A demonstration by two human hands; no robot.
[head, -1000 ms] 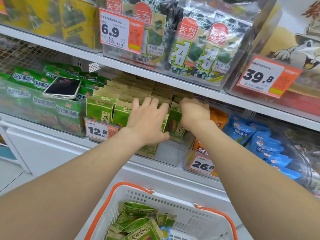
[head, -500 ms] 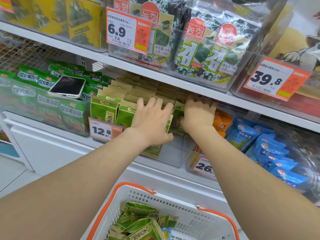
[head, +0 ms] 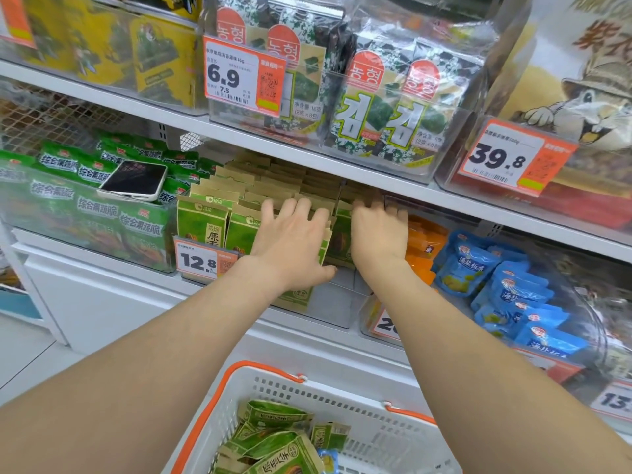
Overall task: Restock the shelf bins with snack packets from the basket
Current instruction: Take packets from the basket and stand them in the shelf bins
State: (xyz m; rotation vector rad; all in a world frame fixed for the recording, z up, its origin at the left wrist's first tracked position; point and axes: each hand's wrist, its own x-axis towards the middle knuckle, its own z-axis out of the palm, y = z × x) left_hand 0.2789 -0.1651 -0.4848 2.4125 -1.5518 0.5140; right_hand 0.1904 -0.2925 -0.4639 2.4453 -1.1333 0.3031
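Observation:
Green snack packets [head: 204, 224] stand in rows in a clear shelf bin [head: 337, 304] on the middle shelf. My left hand [head: 290, 242] lies flat on the front packet of the middle row, thumb wrapped around its right edge; the packet's lower end [head: 298, 298] shows below my palm. My right hand [head: 379, 234] is just right of it, fingers hooked over the tops of the right row of packets, under the shelf above. Below, a white basket with orange handles [head: 379, 436] holds more green packets [head: 273, 443].
A phone [head: 135, 181] lies on green bags in the bin to the left. Orange packets [head: 424, 244] and blue packets [head: 506, 289] fill the bins to the right. Seaweed packs [head: 379, 107] sit on the shelf above. Price tags hang on the bin fronts.
My right hand has reached further back over the packet tops, up under the shelf. My left hand stays on the front packet.

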